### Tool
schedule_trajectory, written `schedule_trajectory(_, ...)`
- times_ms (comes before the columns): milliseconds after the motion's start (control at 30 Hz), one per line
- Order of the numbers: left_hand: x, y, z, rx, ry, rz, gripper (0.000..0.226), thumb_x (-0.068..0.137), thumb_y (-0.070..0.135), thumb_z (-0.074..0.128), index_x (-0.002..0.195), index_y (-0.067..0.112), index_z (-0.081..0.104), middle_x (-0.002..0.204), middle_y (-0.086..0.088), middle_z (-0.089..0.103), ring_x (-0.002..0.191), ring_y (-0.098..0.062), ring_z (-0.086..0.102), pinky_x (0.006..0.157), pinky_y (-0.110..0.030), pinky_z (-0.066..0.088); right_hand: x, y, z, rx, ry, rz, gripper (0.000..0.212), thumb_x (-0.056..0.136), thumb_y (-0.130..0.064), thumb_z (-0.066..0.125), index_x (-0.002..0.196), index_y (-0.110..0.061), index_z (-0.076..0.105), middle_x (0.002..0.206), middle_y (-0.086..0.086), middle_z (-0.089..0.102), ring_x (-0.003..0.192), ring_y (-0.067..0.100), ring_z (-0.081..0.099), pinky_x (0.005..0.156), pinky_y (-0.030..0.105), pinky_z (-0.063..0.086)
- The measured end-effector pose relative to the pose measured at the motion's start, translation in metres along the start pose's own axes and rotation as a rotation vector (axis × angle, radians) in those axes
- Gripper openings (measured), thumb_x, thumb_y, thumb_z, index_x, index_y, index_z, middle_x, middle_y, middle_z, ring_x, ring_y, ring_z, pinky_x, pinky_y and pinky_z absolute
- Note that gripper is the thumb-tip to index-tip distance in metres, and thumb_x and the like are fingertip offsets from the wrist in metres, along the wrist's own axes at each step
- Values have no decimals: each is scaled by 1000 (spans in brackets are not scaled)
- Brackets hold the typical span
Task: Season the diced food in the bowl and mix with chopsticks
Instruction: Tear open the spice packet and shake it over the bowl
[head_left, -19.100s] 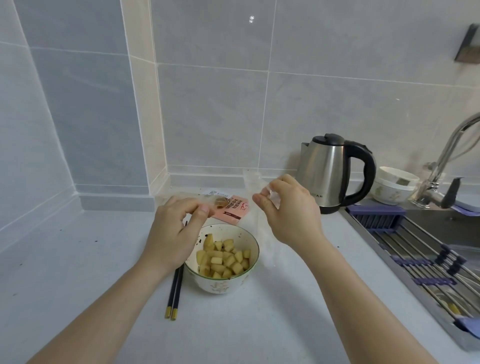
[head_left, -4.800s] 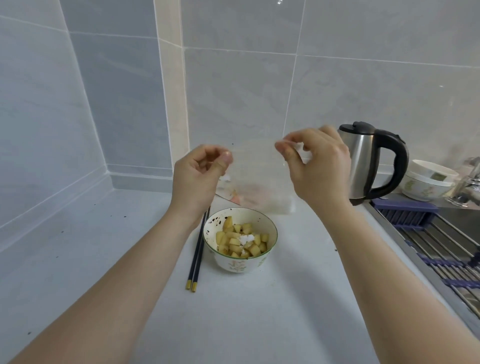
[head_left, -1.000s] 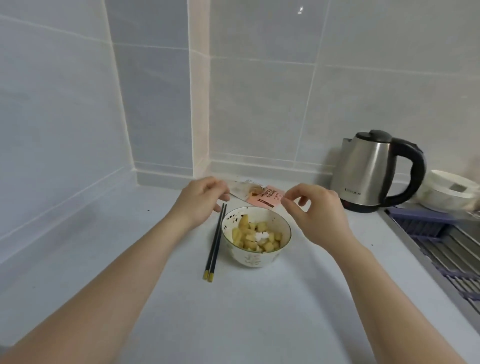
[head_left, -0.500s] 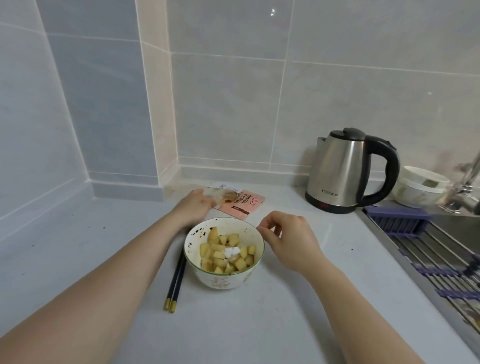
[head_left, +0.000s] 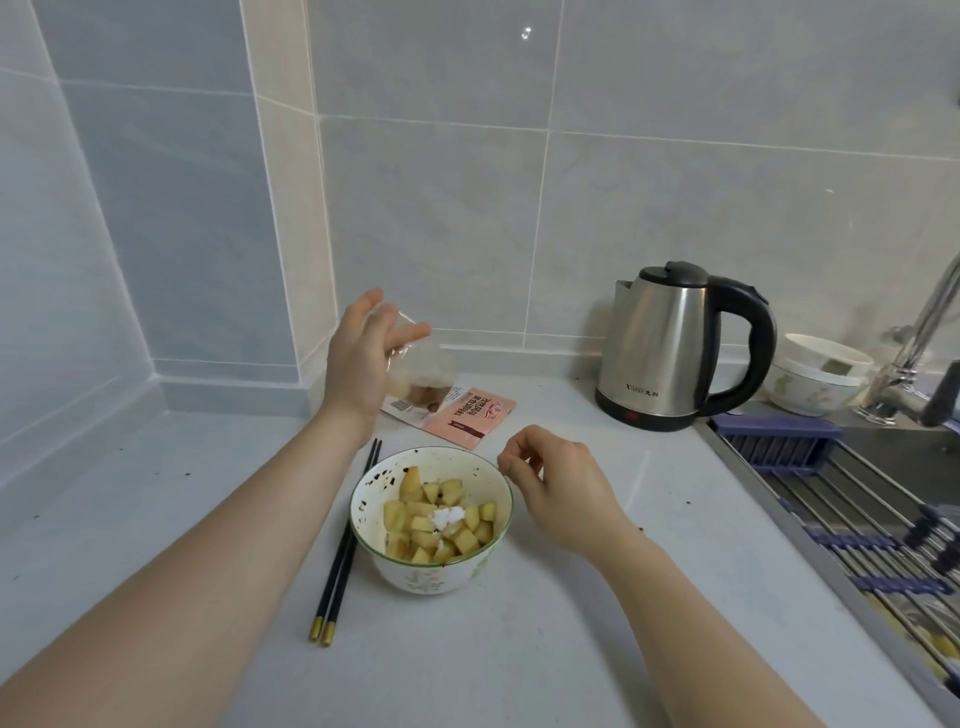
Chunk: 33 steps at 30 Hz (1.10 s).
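Nearest on the tabletop (head_left: 519, 649) lie the chopsticks (head_left: 344, 545), untouched, just to the left of the bowl (head_left: 415, 574) and parallel to its side. The bowl holds diced yellow food (head_left: 441, 519) with a small white heap of seasoning (head_left: 448, 515) sitting unmixed on top, and dark specks dot the inner rim.

The right hand (head_left: 563, 493) hovers just beside the bowl's right rim, its grip narrow, fingertips pinched with nothing visible between them. The left hand (head_left: 363, 358) is raised beyond the bowl, its grip holding a clear plastic bag (head_left: 421, 374) by the top; something brownish sits in the bag's bottom.

The step in hand looks like adding from this bag. To do it well, bring the bag's mouth right over the centre of the bowl before tipping, and steady the bowl with the free hand, since the bag is limp and may spill wide.

Behind the bowl a pink seasoning packet (head_left: 470, 415) lies flat. Farther right stand a steel kettle (head_left: 675, 353) and stacked bowls (head_left: 815, 371), well apart; nothing blocks the chopsticks.
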<state>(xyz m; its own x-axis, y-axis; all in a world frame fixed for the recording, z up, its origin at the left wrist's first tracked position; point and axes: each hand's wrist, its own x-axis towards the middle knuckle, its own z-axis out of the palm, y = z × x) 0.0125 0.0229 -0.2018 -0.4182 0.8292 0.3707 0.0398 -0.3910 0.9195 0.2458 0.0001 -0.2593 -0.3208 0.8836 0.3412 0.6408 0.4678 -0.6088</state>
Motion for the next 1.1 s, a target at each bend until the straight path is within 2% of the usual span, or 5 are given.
schedule_trajectory(233,-68,44,-3,-149,-11,198,58,95,46,47,148,25,45,94,-11,81,113,-29,72,106,-43,45,-6,-23,-17,336,123,57,34,108,-48,33,110,-43,67,97,-13,75,91,3,62,84,30,50)
schedule_trajectory(433,-105,44,6,-111,-168,303,56,95,45,42,147,26,45,85,-14,80,101,-33,74,114,-63,36,-10,-39,-21,677,-54,257,83,89,-84,18,121,-31,73,113,-13,76,112,10,65,106,41,44)
schedule_trajectory(533,-114,54,12,-206,-254,282,57,95,40,43,147,19,44,81,-15,79,87,-26,78,99,-47,50,-9,-43,-23,729,-180,337,92,82,-93,19,117,-29,76,113,-5,78,115,16,68,112,48,41)
schedule_trajectory(833,-123,74,14,-438,-366,204,57,88,43,44,132,9,57,69,-16,73,86,-32,72,93,-33,52,-14,-49,-35,954,-382,226,71,96,-76,21,126,-35,69,129,-1,72,124,19,65,114,51,41)
schedule_trajectory(1100,-138,65,26,-9,-302,310,24,88,22,69,113,23,71,101,-5,78,96,-21,76,84,-32,59,-15,-58,-24,848,-89,114,20,100,-32,64,112,-20,73,110,6,77,104,26,74,87,38,60)
